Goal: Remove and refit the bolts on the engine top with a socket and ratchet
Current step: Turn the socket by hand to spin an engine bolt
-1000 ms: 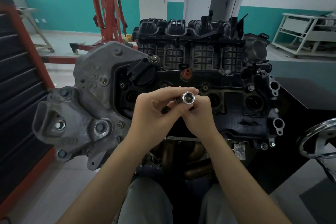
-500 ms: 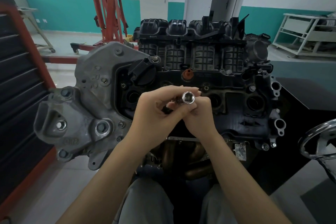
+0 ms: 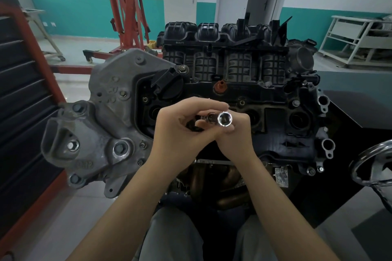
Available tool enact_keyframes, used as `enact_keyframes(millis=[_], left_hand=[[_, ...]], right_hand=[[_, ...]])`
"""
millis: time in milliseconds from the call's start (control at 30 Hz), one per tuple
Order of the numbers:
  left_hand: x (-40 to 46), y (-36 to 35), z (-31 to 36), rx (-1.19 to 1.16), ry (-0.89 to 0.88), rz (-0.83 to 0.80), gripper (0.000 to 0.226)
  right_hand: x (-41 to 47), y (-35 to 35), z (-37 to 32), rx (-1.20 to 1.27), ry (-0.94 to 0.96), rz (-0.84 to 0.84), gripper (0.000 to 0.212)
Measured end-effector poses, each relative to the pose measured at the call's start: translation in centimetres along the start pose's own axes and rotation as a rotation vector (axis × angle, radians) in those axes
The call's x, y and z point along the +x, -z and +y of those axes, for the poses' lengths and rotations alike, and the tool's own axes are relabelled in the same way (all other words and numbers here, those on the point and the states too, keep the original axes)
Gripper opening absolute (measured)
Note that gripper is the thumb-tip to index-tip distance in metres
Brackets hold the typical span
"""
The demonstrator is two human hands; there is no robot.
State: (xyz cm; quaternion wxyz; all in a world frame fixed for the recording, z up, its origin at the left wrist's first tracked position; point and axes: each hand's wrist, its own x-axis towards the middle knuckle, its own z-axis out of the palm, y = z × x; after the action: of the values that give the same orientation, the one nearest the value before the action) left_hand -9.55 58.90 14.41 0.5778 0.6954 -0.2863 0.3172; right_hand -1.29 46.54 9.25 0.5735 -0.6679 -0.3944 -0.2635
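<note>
A shiny chrome socket (image 3: 224, 119) points its open end up toward the camera, held above the black engine top (image 3: 275, 116). My left hand (image 3: 180, 131) curls round the dark ratchet (image 3: 194, 126) behind the socket, most of the tool hidden in the palm. My right hand (image 3: 237, 135) pinches the socket from below and the right with thumb and fingers. Small bolts sit in the cover, one (image 3: 242, 103) just beyond the hands and one (image 3: 296, 103) to the right.
A grey cast bracket (image 3: 101, 125) with large bolts juts out on the engine's left. A chrome handwheel (image 3: 371, 163) sits at the right edge. A red engine hoist (image 3: 127, 12) stands behind, dark red-framed shelving (image 3: 23, 95) at left, a white rack (image 3: 358, 40) far right.
The socket has tilted slightly and both hands have shifted a little around it; they stay above the engine's middle.
</note>
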Motion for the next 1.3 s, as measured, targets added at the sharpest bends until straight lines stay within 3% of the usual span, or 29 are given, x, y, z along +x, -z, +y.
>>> enact_keyframes(millis=[133, 233, 333, 400, 533, 633, 733, 867, 967, 1033, 1200, 1300], left_hand=[[-0.25, -0.47, -0.08, 0.100, -0.055, 0.109, 0.025], [-0.39, -0.29, -0.11, -0.010, 0.004, 0.047, 0.026], [-0.31, 0.00, -0.14, -0.054, 0.027, -0.036, 0.023], [-0.17, 0.00, -0.17, 0.068, -0.008, -0.013, 0.026], [-0.19, -0.34, -0.40, 0.311, -0.119, 0.094, 0.021], [-0.36, -0.43, -0.29, 0.220, -0.061, 0.089, 0.026], [-0.40, 0.03, -0.19, 0.014, 0.035, -0.013, 0.028], [-0.03, -0.02, -0.14, 0.188, -0.066, -0.044, 0.028], [-0.02, -0.23, -0.14, 0.323, -0.115, 0.074, 0.022], [-0.13, -0.31, 0.05, 0.311, -0.098, 0.097, 0.023], [-0.04, 0.12, 0.37, 0.005, 0.056, -0.008, 0.025], [0.09, 0.15, 0.28, 0.133, 0.045, -0.029, 0.024]], right_hand=[[0.16, -0.04, -0.07, 0.016, 0.026, 0.011, 0.023], [0.14, 0.11, -0.01, 0.008, 0.032, -0.038, 0.015], [0.00, 0.19, 0.11, -0.013, 0.008, -0.018, 0.021], [-0.04, 0.17, 0.22, -0.030, 0.005, 0.007, 0.029], [0.02, 0.13, 0.27, -0.041, 0.001, 0.020, 0.020], [-0.03, 0.14, -0.04, -0.062, 0.049, -0.022, 0.015], [-0.08, 0.16, 0.09, -0.051, 0.024, -0.016, 0.013], [-0.08, 0.06, 0.10, -0.043, 0.042, 0.031, 0.035], [-0.06, 0.08, 0.05, -0.042, 0.016, 0.024, 0.023], [0.02, 0.13, -0.16, -0.040, 0.042, -0.002, 0.018], [-0.02, 0.13, -0.34, -0.022, 0.044, -0.011, 0.013], [-0.16, 0.21, 0.18, -0.017, 0.008, 0.027, 0.021]])
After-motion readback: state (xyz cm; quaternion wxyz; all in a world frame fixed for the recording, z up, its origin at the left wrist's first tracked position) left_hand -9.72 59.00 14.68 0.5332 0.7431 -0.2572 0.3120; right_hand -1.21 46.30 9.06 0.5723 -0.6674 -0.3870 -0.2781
